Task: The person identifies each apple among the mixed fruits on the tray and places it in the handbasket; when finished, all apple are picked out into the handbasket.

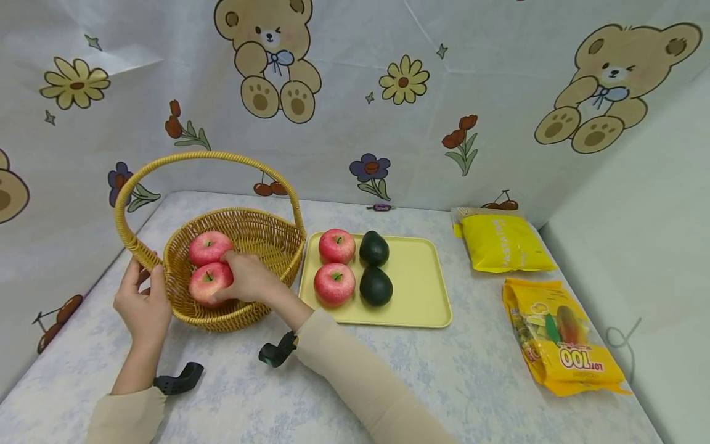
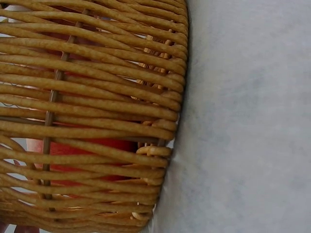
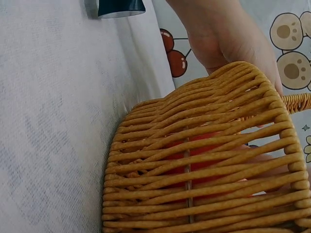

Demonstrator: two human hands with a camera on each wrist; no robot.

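A wicker basket (image 1: 238, 317) with a tall arched handle stands at the left of the table. Two red apples lie inside it, a far apple (image 1: 208, 246) and a near apple (image 1: 205, 285). My left hand (image 1: 145, 308) grips the basket's left rim by the foot of the handle. Reaching over the near right rim, my right hand (image 1: 246, 279) holds the near apple between thumb and fingers; its fingertips also lie close to the far apple. Both wrist views show mostly the woven wall, with red apple glimpsed through the gaps.
Right of the basket, a yellow tray (image 1: 421, 277) carries two apples (image 1: 335, 285) and two dark green avocados (image 1: 376, 287). Farther right lie a yellow pasta bag (image 1: 507, 243) and a yellow snack bag (image 1: 566, 336). A patterned cloth wall (image 1: 344, 80) rises behind the table.
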